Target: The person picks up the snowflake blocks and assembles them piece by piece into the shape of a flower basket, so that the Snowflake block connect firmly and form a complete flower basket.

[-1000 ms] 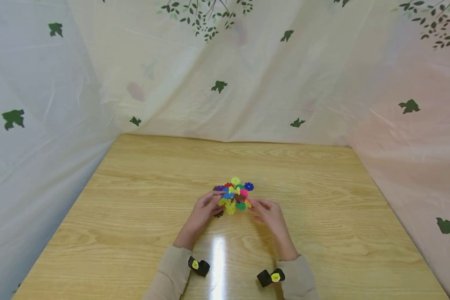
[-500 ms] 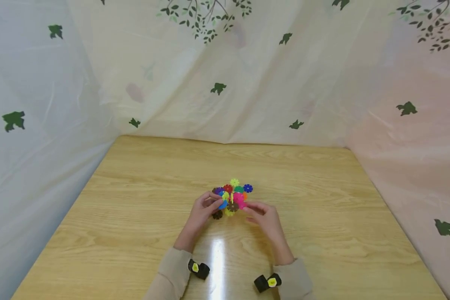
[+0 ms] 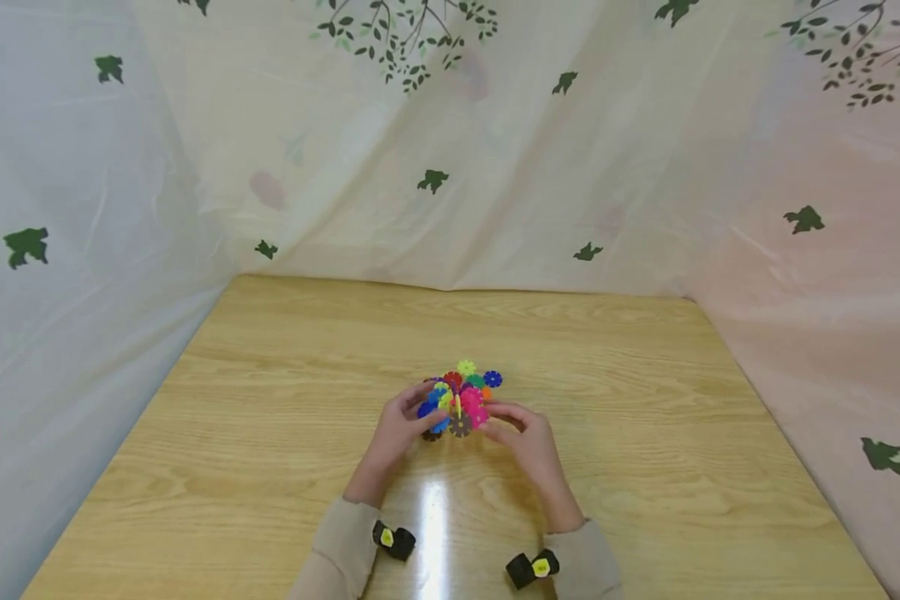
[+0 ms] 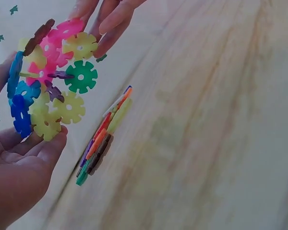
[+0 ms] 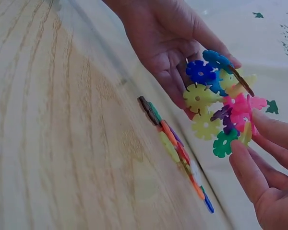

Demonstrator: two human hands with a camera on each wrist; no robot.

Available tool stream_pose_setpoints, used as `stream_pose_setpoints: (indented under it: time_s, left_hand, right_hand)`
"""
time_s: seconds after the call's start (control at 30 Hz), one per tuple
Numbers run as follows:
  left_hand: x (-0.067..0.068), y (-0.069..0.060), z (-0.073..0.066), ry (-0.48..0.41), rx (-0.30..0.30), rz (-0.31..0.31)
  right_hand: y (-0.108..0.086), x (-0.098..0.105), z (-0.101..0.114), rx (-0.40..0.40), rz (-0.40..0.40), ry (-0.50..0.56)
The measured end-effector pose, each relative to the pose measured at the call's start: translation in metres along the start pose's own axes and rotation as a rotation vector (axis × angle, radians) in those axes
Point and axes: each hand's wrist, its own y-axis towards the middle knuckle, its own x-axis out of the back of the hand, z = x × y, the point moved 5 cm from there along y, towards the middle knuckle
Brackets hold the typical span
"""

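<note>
A cluster of joined notched discs (image 3: 471,398) in pink, yellow, blue, green, purple and brown is held above the table between both hands. The left hand (image 3: 399,425) grips its blue and yellow side, thumb in front; in the left wrist view that hand (image 4: 21,177) has fingers beneath the yellow discs (image 4: 47,123). The right hand (image 3: 532,442) pinches the pink side; in the right wrist view its fingers (image 5: 249,172) touch near the green disc (image 5: 225,143) and pink discs (image 5: 240,108). Behind the cluster, more coloured discs (image 4: 98,143) lie flat on the table.
The wooden table (image 3: 270,358) has a printed cloth (image 3: 345,200) with green birds and leaves hanging behind it and at both sides. Black bands with small boxes (image 3: 394,540) are on both wrists, over beige sleeves. Light reflects off the table between the forearms.
The held cluster has been turned and moved slightly left and nearer the body, showing its pink and brown discs more to the front. Both hands have shifted slightly with it.
</note>
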Motion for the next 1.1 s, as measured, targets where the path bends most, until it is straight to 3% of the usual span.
stream_pose_setpoints:
  time_s: [0.2,0.3,0.4,0.53,0.7,0.8,0.93,1.0,1.1]
  left_hand:
    - [0.007,0.0,0.002,0.071,0.029,0.011]
    - [0.018,0.001,-0.003,0.076,0.031,-0.002]
    - [0.032,0.001,-0.009,0.072,0.033,-0.002]
    - [0.049,-0.001,-0.012,0.094,0.024,-0.018]
    - [0.056,-0.003,-0.013,0.1,-0.01,-0.041]
    - [0.056,-0.004,-0.013,0.083,-0.014,-0.04]
    - [0.051,-0.005,-0.011,-0.053,0.016,-0.009]
    - [0.047,-0.006,-0.009,-0.155,0.032,0.021]
    - [0.039,-0.008,-0.009,-0.298,0.041,0.079]
  right_hand:
    - [0.002,-0.003,0.005,0.073,0.019,-0.038]
    - [0.008,-0.006,0.005,0.055,0.03,-0.005]
    - [0.018,-0.009,0.002,0.007,0.045,-0.047]
    - [0.033,-0.022,-0.001,-0.01,0.157,-0.289]
    - [0.041,-0.042,0.006,0.064,0.296,-0.622]
    - [0.042,-0.048,0.009,0.076,0.326,-0.712]
    - [0.041,-0.047,0.007,0.048,0.316,-0.641]
    - [0.04,-0.042,0.005,0.022,0.275,-0.523]
    - [0.038,-0.031,0.008,-0.03,0.155,-0.255]
